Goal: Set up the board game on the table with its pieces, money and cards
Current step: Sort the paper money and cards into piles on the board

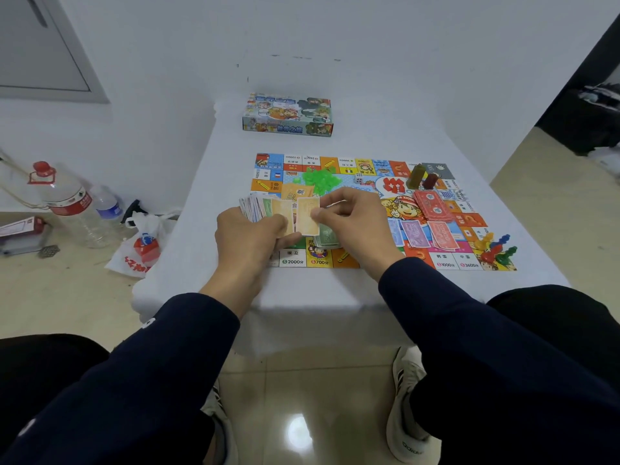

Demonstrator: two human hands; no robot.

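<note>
Over the game board [369,213] spread across the white worktop [208,182], the left hand [248,236] grasps a fanned stack of play money [258,208] while the right hand [352,223] pinches a single yellow note [308,216]. Green houses [318,177], a die [359,178] and sorted notes [429,203] lie on the board. The game box [288,114] sits near the far edge.

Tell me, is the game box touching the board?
Apart. The head view shows the game box lying farther back on the table, with a strip of bare white tabletop between it and the board.
</note>
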